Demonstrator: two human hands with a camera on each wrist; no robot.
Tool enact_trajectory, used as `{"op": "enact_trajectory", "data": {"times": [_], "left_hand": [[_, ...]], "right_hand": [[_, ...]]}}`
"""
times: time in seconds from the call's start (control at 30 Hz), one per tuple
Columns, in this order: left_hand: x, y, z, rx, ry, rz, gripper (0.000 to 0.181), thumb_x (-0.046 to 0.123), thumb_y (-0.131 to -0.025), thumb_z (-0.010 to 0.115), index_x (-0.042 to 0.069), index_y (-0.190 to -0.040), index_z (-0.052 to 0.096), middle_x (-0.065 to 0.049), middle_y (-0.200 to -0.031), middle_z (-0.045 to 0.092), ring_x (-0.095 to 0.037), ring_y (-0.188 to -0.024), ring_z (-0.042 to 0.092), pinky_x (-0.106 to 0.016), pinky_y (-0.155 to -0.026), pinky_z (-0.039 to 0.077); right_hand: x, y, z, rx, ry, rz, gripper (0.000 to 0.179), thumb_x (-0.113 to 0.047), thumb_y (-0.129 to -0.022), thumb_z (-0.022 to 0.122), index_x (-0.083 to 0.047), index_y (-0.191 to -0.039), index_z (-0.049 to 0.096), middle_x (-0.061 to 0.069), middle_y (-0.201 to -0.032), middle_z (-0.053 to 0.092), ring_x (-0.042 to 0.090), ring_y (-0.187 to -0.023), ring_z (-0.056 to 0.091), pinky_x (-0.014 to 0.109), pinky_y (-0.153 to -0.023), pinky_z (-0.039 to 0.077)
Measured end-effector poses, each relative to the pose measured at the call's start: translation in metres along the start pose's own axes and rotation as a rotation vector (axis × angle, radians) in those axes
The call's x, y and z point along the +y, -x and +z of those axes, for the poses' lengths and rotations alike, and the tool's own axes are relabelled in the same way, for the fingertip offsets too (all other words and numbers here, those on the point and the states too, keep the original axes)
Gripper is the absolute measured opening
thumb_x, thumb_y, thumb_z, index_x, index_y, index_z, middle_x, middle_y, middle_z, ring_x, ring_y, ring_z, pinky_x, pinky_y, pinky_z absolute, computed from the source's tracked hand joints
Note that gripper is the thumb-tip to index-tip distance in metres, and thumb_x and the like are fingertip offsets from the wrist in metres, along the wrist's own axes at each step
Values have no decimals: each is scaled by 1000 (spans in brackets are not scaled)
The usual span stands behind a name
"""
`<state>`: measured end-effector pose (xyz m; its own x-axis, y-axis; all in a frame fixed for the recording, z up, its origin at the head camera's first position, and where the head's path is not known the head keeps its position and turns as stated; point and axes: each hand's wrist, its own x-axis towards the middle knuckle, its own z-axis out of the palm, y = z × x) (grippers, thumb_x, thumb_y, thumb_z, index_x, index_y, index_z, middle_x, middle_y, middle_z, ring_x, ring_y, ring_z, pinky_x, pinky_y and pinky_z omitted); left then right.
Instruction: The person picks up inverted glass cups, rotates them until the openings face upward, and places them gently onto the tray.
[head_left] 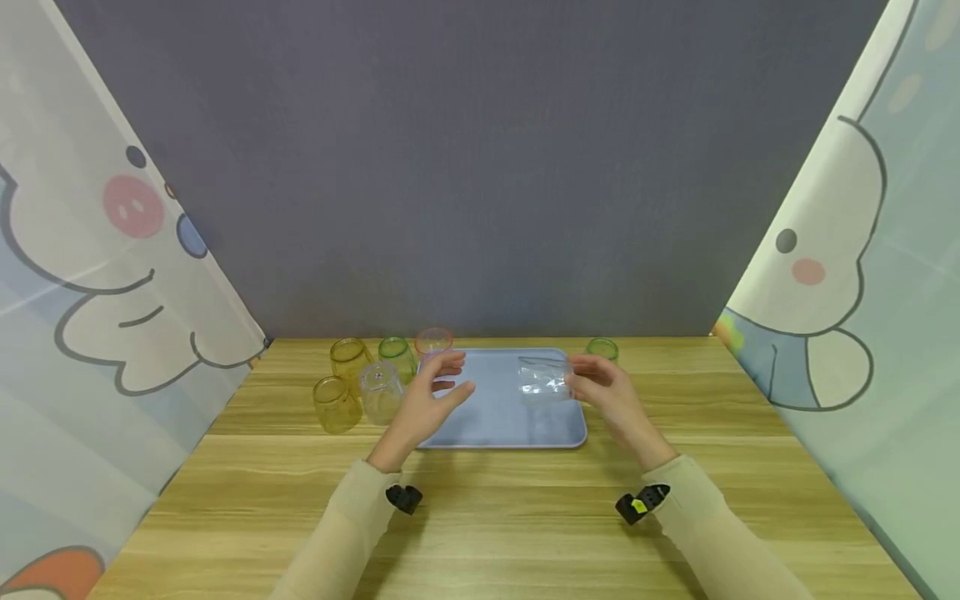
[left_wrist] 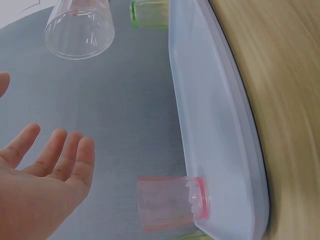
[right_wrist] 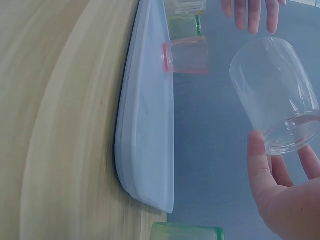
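Clear glass (head_left: 545, 381), tipped sideways, hangs above the pale blue tray (head_left: 480, 421) — you pinch it by its base end with your right hand (head_left: 611, 396), its mouth facing your left hand (head_left: 429, 404), which is spread, apart from it. Left of the tray stand two yellow glasses (head_left: 337, 408), a green glass (head_left: 397, 357) and a second clear glass (head_left: 381, 396) (a pink glass (head_left: 433, 340) stands near).

Pair of long cream fabric sleeves (head_left: 341, 533)
Black left wristband (head_left: 404, 498); black right wristband (head_left: 657, 497) with a small yellow patch (head_left: 639, 506).
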<state>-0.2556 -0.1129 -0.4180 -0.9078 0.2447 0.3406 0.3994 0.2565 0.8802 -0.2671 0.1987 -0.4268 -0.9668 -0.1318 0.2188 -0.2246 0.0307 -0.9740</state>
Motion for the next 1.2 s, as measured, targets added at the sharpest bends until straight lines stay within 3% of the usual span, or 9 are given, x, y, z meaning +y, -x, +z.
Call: {"op": "enact_trajectory", "data": {"times": [0.17,0.43,0.87,1.2], "left_hand": [[1,0,-1,11,0,10,52,22,-98,70,13,-146,51,-13,-144,52,-36,-130,50,-58,-109,39],[2,3,0,-12,-25,46,54,21,-98,70,11,-147,50,-15,-146,49,-36,-129,50,-58,-107,41],[-3,3,13,-5,23,49,50,13,-96,72,7,-142,54,-15,-140,56,-38,-126,53,-55,-105,43],[-2,3,15,-78,47,40,56,20,-97,72,9,-147,49,-10,-145,52,-36,-130,50,-53,-107,42]], "right_hand": [[1,1,4,8,-13,-3,43,-6,-95,67,10,-133,55,12,-117,62,12,-97,63,28,-85,56],[2,5,9,-3,-17,25,44,-8,-96,68,9,-134,55,17,-122,59,12,-101,61,28,-86,55],[0,10,20,-29,-47,41,44,-8,-95,68,9,-134,55,22,-127,57,13,-101,61,29,-87,55],[0,10,30,-36,-59,27,43,-6,-93,68,9,-133,57,21,-125,58,14,-101,62,31,-86,56]]}}
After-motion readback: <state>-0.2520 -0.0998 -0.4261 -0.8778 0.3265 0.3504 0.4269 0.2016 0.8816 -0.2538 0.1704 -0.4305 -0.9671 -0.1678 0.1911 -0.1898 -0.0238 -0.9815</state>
